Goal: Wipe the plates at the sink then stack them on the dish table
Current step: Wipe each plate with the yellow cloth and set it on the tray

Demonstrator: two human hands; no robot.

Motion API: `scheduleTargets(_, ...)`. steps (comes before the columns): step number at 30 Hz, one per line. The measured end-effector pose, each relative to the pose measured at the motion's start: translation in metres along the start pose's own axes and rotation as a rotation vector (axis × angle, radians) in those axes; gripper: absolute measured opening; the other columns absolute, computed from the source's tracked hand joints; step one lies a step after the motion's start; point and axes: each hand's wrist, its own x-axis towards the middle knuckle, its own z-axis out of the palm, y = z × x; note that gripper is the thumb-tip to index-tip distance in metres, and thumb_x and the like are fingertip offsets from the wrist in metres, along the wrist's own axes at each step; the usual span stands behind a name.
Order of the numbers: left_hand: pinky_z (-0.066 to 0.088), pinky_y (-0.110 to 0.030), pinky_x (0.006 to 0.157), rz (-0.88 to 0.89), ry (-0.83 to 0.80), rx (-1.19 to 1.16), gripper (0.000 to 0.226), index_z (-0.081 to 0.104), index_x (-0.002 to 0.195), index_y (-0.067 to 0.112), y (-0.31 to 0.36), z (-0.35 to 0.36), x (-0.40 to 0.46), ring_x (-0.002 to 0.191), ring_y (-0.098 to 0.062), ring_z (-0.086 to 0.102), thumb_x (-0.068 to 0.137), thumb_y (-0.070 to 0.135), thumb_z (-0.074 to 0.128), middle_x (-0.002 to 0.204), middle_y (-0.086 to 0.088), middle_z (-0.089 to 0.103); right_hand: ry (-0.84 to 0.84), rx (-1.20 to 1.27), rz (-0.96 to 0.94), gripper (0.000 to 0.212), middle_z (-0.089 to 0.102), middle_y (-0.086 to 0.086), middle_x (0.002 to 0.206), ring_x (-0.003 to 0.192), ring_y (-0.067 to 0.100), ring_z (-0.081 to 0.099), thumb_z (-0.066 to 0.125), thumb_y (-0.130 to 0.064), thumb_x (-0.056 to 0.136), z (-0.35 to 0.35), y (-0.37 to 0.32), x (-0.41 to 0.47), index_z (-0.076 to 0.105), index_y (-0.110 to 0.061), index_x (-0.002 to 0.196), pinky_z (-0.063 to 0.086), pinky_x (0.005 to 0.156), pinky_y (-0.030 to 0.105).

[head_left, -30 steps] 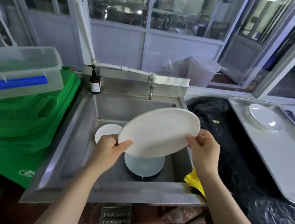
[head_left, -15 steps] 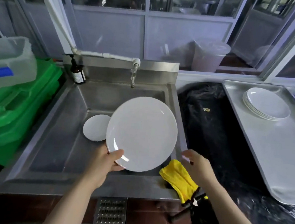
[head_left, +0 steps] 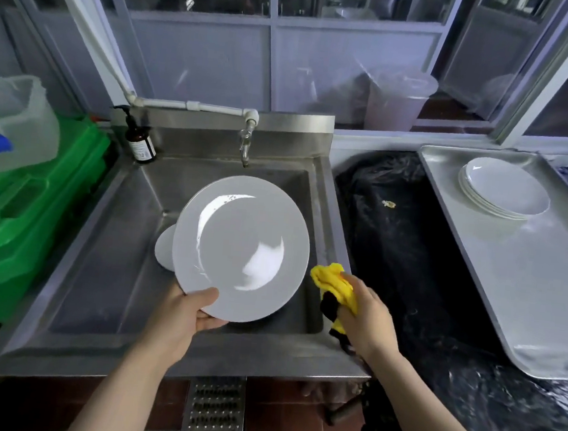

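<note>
Tilting the plate over the sink so its face met the light, the left hand pinched its rim at seven o'clock while the right hand, at three o'clock, clutched the cloth, seemingly poised to wipe.

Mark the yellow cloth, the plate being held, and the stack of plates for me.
yellow cloth (head_left: 333,281): head view, bunched top above the right hand.
held plate (head_left: 242,246): head view, centre of its face.
plate stack (head_left: 506,186): head view, top plate's middle.
</note>
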Motion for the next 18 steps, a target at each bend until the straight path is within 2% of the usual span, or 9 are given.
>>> scheduleTargets(2,0.058,-0.035,0.061,0.021,-0.007,-0.005,0.042,0.058,0.111,0.033,0.01,-0.002,0.002,0.091,-0.022,0.07,0.091,-0.004,0.055,0.103,0.008,0.072,0.13,0.164,-0.063,0.064,0.058,-0.005,0.122,0.099,0.012,0.056,0.061,-0.017,0.086,-0.015,-0.032,0.011,0.037,-0.039,0.141,0.043,0.076,0.026)
scheduleTargets(5,0.058,-0.035,0.062,0.092,-0.04,0.002,0.043,0.058,0.112,0.035,0.033,-0.006,0.004,0.093,-0.022,0.069,0.087,0.0,0.06,0.102,0.01,0.072,0.238,0.298,-0.271,0.061,0.05,-0.013,0.123,0.11,0.005,0.049,0.061,-0.024,0.089,-0.039,-0.092,0.024,0.035,-0.041,0.141,0.039,0.088,0.022)
scheduleTargets(7,0.058,-0.034,0.06,0.141,-0.059,0.013,0.044,0.06,0.109,0.036,0.052,-0.009,0.002,0.089,-0.019,0.07,0.075,0.009,0.065,0.099,0.01,0.073,0.289,0.262,-0.414,0.061,0.049,-0.005,0.133,0.118,0.012,0.047,0.058,-0.024,0.088,-0.051,-0.132,0.032,0.037,-0.034,0.144,0.04,0.095,0.027)
scheduleTargets(9,0.058,-0.033,0.059,0.196,-0.072,0.034,0.041,0.063,0.104,0.033,0.073,-0.013,0.002,0.086,-0.017,0.071,0.068,0.015,0.062,0.098,0.006,0.074,0.351,0.174,-0.542,0.062,0.043,0.007,0.143,0.122,0.026,0.046,0.057,-0.016,0.085,-0.062,-0.17,0.041,0.04,-0.027,0.144,0.043,0.099,0.04)
scheduleTargets(11,0.057,-0.031,0.057,0.253,-0.079,0.047,0.037,0.066,0.101,0.027,0.092,-0.017,0.001,0.083,-0.018,0.072,0.065,0.016,0.062,0.095,0.001,0.075,0.42,0.032,-0.642,0.067,0.033,0.014,0.151,0.118,0.04,0.047,0.06,-0.004,0.08,-0.073,-0.206,0.051,0.045,-0.027,0.141,0.044,0.095,0.045)
scheduleTargets(13,0.056,-0.028,0.056,0.309,-0.086,0.042,0.032,0.068,0.096,0.025,0.112,-0.019,0.0,0.08,-0.015,0.072,0.065,0.017,0.062,0.092,0.002,0.075,0.458,-0.179,-0.722,0.073,0.028,0.013,0.155,0.111,0.046,0.049,0.063,0.003,0.074,-0.086,-0.239,0.062,0.05,-0.029,0.138,0.046,0.086,0.049)
scheduleTargets(16,0.057,-0.027,0.057,0.407,-0.087,0.013,0.027,0.073,0.088,0.033,0.145,-0.025,-0.002,0.083,-0.011,0.071,0.068,0.018,0.062,0.092,0.008,0.075,0.524,-0.422,-0.805,0.066,0.037,0.008,0.151,0.109,0.047,0.051,0.065,0.001,0.074,-0.109,-0.272,0.074,0.059,-0.033,0.13,0.049,0.075,0.05)
scheduleTargets(18,0.058,-0.031,0.059,0.476,-0.082,-0.064,0.037,0.072,0.092,0.041,0.164,-0.029,0.0,0.086,-0.012,0.072,0.074,0.01,0.063,0.095,0.01,0.075,0.596,-0.497,-0.822,0.06,0.045,0.005,0.146,0.108,0.046,0.055,0.069,-0.001,0.074,-0.124,-0.287,0.075,0.064,-0.035,0.123,0.047,0.071,0.047)
